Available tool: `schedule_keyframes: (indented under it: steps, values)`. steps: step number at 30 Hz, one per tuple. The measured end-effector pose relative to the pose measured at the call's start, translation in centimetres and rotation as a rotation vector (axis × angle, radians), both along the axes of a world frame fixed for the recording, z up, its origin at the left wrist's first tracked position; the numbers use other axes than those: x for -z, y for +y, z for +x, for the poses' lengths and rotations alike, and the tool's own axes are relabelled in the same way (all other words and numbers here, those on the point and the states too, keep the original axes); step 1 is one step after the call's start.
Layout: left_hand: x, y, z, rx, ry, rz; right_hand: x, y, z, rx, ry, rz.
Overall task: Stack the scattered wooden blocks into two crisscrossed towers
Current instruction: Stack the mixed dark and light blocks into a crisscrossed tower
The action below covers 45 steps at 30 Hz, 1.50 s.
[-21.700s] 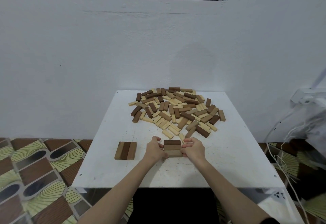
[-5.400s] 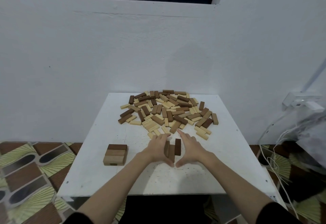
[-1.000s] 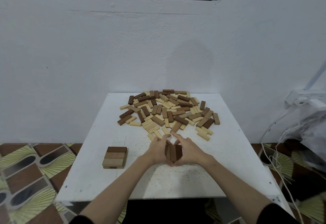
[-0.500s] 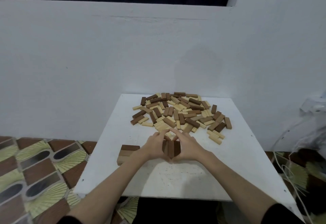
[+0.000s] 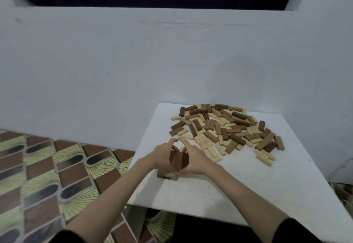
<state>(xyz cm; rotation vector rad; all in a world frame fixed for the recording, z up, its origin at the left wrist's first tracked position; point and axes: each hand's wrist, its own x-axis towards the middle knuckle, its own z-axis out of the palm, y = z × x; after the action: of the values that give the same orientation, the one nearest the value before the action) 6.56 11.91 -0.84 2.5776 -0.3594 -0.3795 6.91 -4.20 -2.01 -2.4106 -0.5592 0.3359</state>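
Pressed between my left hand (image 5: 161, 155) and my right hand (image 5: 197, 159) is a row of three dark brown blocks (image 5: 178, 159), side by side. The row hovers just above a low stack of blocks (image 5: 167, 175) near the left edge of the white table (image 5: 248, 189); my hands hide most of that stack. A wide pile of scattered light and dark wooden blocks (image 5: 225, 128) lies farther back on the table, beyond my fingertips.
A white wall rises right behind the table. Patterned floor tiles (image 5: 47, 175) spread to the left, below the table's left edge, which runs close to the stack. Bare tabletop lies in front of and to the right of my hands.
My hands have carried the three-block row from the table's middle leftward, over the low stack. The view has swung left, so the table now sits to the right.
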Motion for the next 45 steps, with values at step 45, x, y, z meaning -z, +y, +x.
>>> schedule_keyframes:
  steps: [45]
  values:
    - [1.4, 4.3, -0.2, 0.059, 0.025, 0.158, 2.1, 1.9, -0.8, 0.014, 0.068, -0.094]
